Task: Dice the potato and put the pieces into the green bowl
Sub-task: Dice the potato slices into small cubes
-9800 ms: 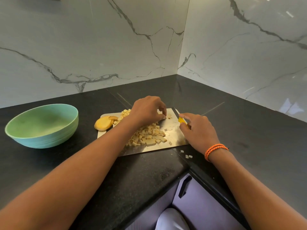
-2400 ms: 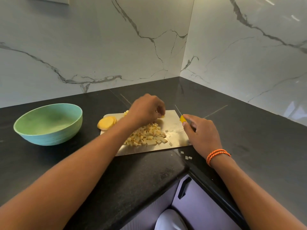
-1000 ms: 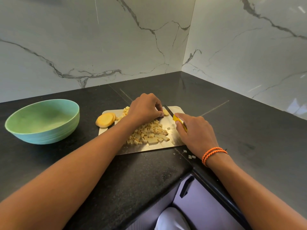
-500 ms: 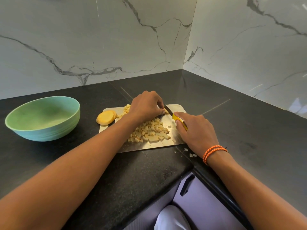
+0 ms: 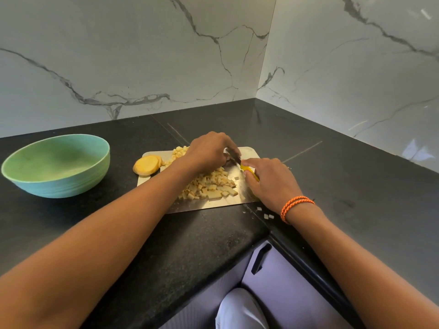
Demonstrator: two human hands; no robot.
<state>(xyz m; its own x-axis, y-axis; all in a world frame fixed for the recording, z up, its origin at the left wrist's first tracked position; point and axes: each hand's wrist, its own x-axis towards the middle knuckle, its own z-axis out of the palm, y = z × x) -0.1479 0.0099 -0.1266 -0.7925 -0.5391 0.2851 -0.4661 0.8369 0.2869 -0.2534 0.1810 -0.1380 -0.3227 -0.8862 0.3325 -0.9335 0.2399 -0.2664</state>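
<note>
- Steel cutting board lies on the black surface, a heap of diced potato on it.
- Right hand grips the yellow-handled knife, blade by the left fingers.
- Left hand is curled over the piece being cut; that piece is hidden.
- Potato slices sit at the board's left edge.
- Green bowl stands well to the left, holding no pieces.
</note>
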